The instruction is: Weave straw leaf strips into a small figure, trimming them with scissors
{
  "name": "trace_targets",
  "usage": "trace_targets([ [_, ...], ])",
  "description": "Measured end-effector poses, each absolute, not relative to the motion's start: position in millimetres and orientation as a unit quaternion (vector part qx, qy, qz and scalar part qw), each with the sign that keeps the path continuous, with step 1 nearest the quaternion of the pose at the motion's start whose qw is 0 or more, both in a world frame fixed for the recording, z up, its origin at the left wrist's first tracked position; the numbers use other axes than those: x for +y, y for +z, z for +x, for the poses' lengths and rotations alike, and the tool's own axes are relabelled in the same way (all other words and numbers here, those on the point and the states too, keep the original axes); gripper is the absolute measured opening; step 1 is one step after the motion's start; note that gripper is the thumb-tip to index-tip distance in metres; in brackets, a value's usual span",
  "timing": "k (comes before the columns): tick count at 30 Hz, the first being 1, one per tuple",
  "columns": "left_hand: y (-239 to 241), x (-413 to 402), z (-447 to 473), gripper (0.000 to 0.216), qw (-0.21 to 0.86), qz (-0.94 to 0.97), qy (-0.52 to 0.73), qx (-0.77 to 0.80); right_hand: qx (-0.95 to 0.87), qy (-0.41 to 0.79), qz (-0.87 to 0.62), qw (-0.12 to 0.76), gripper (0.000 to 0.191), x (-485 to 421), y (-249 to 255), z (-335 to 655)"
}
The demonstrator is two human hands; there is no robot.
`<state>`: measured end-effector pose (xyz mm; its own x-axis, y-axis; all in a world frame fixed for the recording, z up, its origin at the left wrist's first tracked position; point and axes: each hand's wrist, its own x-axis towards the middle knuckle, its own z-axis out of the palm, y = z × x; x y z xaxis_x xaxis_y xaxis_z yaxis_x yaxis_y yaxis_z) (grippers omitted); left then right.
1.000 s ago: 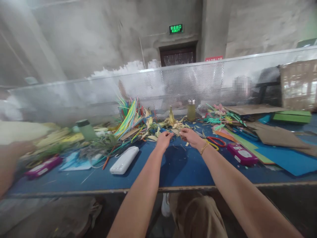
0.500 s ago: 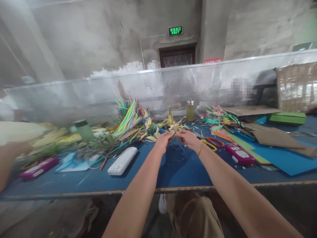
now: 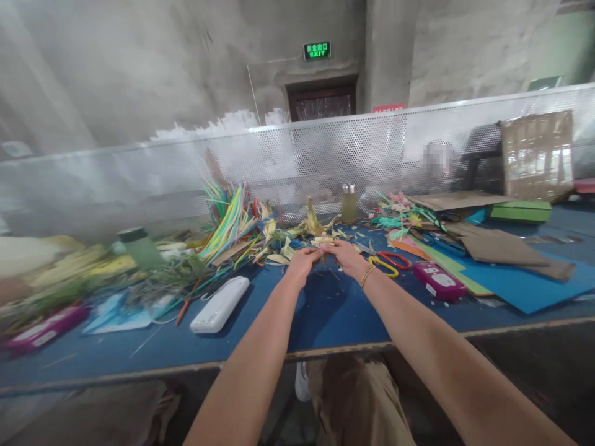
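My left hand (image 3: 303,262) and my right hand (image 3: 343,255) meet above the blue table, both with fingers pinched and their tips touching or nearly so. Dry, straw-coloured plant strands (image 3: 320,267) show at and just below the fingertips; their exact shape is too small to make out. A bracelet (image 3: 367,275) circles my right wrist. Just beyond the fingers lies a heap of pale dried husks (image 3: 281,254), with one husk (image 3: 312,217) standing up in a point. Scissors (image 3: 394,261) with red and yellow handles lie right of my right hand.
On the left are a white power bank (image 3: 220,305), colourful pipe cleaners (image 3: 230,217), a green-lidded bottle (image 3: 139,248) and a blue face mask (image 3: 118,313). Right stand a purple box (image 3: 438,280), coloured sheets (image 3: 525,285) and cardboard (image 3: 502,244). A perforated metal screen (image 3: 344,148) runs behind.
My hands have drawn together, closing the small gap between the fingertips. The view has turned slightly right, so everything on the table sits further left.
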<state>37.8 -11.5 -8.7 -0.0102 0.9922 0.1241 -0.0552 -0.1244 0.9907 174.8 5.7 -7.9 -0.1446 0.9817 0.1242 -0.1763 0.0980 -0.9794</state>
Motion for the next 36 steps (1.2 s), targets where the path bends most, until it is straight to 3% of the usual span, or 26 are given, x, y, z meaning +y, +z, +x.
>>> trace_targets([
  [15,-3.4,-16.7,35.7,0.017,0.533,0.468,0.527,0.468,-0.566,0.528,-0.312,0.551,0.035,10.9,-12.1,177.4],
  [22,0.4,-20.3,36.5,0.025,0.607,0.426,0.522,0.421,-0.514,0.565,-0.326,0.557,0.031,6.3,-2.1,181.4],
  [36,-2.5,-18.0,37.8,0.021,0.565,0.458,0.523,0.444,-0.531,0.567,-0.343,0.528,0.033,2.4,-2.8,178.4],
])
